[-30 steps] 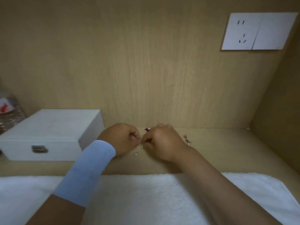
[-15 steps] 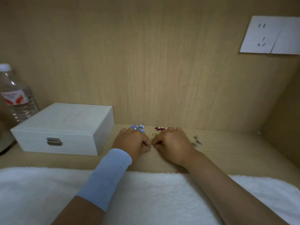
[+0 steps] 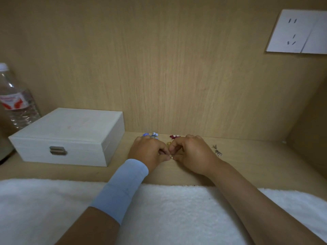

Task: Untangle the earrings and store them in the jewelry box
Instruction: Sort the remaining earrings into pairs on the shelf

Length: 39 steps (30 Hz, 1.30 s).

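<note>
Wood, pale and yellow, makes the desk [image 3: 247, 161] and the wall behind it. From the head camera, both hands meet in the middle of the desk. The left hand [image 3: 148, 152] and the right hand [image 3: 192, 154] have their fingers curled in, and together they pinch a tiny earring [image 3: 171, 157] between their fingertips. It is so small that it may be only a part of one.

More earrings lie close by on the desk: a blue earring [image 3: 150, 134] just behind the left hand, a red earring [image 3: 174, 137] behind the right hand, a little gold piece [image 3: 168, 143] between the hands, and silver earrings [image 3: 218, 152] just right of the right hand.

The white jewelry box [image 3: 67, 137] sits shut, to the left of the hands. A water bottle [image 3: 16, 103] stands behind it. The left wrist wears a blue wristband [image 3: 122, 188]. Both arms lie over a white towel [image 3: 177, 218]. A white socket [image 3: 299, 31] is on the wall.
</note>
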Available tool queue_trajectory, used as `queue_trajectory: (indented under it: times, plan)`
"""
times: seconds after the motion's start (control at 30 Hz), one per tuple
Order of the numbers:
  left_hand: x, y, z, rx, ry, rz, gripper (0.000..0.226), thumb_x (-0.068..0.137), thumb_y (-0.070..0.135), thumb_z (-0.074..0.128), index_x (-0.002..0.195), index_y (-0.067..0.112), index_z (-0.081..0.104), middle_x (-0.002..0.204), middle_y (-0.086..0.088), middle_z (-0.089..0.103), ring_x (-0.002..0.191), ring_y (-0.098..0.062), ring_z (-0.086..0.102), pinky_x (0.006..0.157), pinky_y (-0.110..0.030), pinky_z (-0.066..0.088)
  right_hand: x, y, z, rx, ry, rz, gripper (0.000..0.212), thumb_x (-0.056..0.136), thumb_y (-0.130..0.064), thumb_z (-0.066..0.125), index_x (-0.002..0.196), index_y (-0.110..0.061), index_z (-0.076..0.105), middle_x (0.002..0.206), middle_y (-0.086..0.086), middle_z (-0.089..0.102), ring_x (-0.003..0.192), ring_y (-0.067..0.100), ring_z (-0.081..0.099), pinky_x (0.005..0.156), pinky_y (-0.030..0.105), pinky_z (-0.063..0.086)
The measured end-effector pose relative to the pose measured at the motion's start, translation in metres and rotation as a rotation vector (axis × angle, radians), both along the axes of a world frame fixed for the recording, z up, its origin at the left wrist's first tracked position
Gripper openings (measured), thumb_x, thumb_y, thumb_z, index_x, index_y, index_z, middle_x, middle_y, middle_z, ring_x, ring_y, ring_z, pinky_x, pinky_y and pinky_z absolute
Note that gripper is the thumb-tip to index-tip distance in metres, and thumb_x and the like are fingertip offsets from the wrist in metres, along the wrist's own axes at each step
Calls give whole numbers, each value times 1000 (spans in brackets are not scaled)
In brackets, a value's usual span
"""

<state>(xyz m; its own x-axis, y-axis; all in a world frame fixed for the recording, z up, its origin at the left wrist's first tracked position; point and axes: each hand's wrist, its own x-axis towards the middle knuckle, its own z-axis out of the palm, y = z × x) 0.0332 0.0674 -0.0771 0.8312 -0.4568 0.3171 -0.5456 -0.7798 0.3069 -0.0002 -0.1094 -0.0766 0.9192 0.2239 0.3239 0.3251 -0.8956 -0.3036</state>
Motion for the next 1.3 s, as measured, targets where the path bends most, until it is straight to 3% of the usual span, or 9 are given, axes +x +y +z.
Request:
queue_trajectory:
  times: [0.17,0.3,0.4,0.53,0.6,0.7,0.93,1.13,1.3]
  plan:
    - [-1,0,-1,-63,86,-5,14,82,46,71,93,37,73,87,19,70,97,-2,52,85,-23,22,2,-1,-4,86,3,-7,26,80,-24,77,101,-35,68,88,-21,72,82,1,49,91,34,44]
    - [-2,4,8,-154,118,-14,14,79,40,76,92,38,73,83,22,67,92,-1,56,98,-28,36,-3,-16,13,119,16,-21,28,83,-23,76,109,-35,70,95,-23,69,79,-6,49,82,23,41]
    - [-3,1,20,-308,152,-26,13,78,33,77,90,37,73,85,20,67,88,0,58,93,-30,46,-9,-47,36,243,52,-105,25,87,-13,73,105,-30,74,98,-19,69,67,-16,53,67,8,36]
    - [-8,-29,34,-278,196,-84,12,83,34,70,95,37,71,87,22,67,72,7,54,80,-24,47,-16,-84,51,249,134,-166,24,85,-2,71,97,-22,76,88,-12,69,61,-15,56,61,2,39]
    - [-10,-49,36,-217,251,-100,13,85,32,68,96,38,69,89,20,67,75,3,56,79,-23,47,-17,-92,48,193,206,-173,25,82,-1,72,89,-25,76,82,-11,70,71,-4,63,64,6,43]
    - [-10,-76,30,-131,307,-95,15,85,30,67,98,36,71,93,18,69,89,-5,62,89,-27,50,-15,-96,40,166,307,-175,26,80,-12,79,74,-36,72,81,-9,74,82,11,70,78,24,54]
    - [-5,-103,13,-30,251,-97,18,89,37,64,104,34,74,108,8,70,101,-14,61,90,-31,49,-8,-102,27,124,384,-164,17,81,-13,77,91,-26,81,74,-17,69,75,0,62,78,21,50]
    - [2,-104,9,-93,310,-134,5,82,38,72,83,35,76,82,20,64,84,-2,60,79,-24,48,-5,-109,28,109,373,-236,23,75,-22,81,62,-38,70,64,-19,67,73,2,65,76,26,55]
    - [10,-99,5,-138,337,-168,9,83,37,71,74,37,74,80,22,69,80,3,62,82,-25,50,-7,-108,30,120,383,-226,24,81,-18,75,69,-38,70,74,-18,68,74,0,64,79,25,55]
